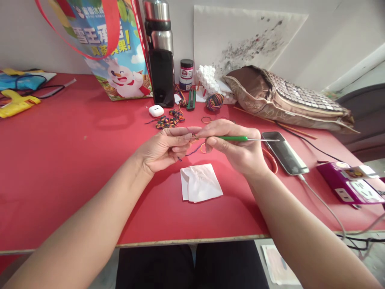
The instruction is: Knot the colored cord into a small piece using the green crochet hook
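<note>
**Mia:** What is way over on the left of the red counter [60, 160]?

**Ben:** A yellow thing [16, 102] lies there. Next comes a big picture bag [120, 60] with a duck on it, standing at the back. A black phone [161, 76] leans up beside it, in front of a silver bottle [158, 24].

**Mia:** And the left hand [164, 148]?

**Ben:** It is curled up. Its fingertips pinch a dark thread [194, 150] that hangs down under the hand. A white folded paper [200, 182] lies on the counter just below.

**Mia:** What about the right hand [237, 146]?

**Ben:** It is closed around a green hook [237, 138]. The hook lies flat, above the counter, and its tip meets the left fingertips. Its silver end sticks out to the right.

**Mia:** What is past that?

**Ben:** A ball of colored yarn [214, 101] sits at the back. A second phone [284, 152] lies flat just beside the right hand, with a cable plugged in. A shiny brown bag [288, 100] lies behind it.
</note>
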Demonstrator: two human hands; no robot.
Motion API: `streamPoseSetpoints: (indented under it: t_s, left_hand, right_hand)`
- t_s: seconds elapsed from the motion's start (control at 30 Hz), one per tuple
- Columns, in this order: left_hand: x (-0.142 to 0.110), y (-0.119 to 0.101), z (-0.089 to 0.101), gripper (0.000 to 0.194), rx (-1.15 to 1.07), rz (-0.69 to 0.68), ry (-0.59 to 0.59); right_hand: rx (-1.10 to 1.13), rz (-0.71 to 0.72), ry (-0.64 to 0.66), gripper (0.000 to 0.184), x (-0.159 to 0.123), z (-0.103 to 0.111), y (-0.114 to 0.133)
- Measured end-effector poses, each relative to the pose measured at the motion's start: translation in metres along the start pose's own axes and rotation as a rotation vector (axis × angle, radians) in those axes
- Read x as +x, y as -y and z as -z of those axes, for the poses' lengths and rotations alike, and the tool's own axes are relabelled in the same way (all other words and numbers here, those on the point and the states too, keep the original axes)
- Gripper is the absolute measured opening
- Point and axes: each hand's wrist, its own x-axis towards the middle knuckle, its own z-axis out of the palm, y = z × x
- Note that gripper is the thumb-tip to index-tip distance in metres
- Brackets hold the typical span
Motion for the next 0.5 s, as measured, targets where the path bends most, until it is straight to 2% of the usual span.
streamPoseSetpoints:
  t_s: [0.13, 0.33, 0.43, 0.5]
  left_hand:
    - [0.0003, 0.003, -0.0066, 0.014, 0.01, -0.095, -0.057]
    - [0.0005, 0.005, -0.0081, 0.012, 0.062, -0.175, -0.104]
    - [0.0003, 0.0038, -0.0086, 0.011, 0.073, -0.177, -0.108]
    - [-0.0001, 0.0029, -0.0094, 0.012, 0.065, -0.17, -0.109]
  right_hand:
    - [-0.148, 0.061, -0.095, 0.014, -0.003, -0.0083, -0.0062]
    - [-0.365, 0.171, -0.017, 0.016, -0.0047, -0.0093, -0.0055]
    - [-0.344, 0.154, -0.016, 0.017, -0.005, -0.01, -0.0043]
    - [-0.241, 0.07, -0.044, 0.015, -0.0053, -0.0107, -0.0054]
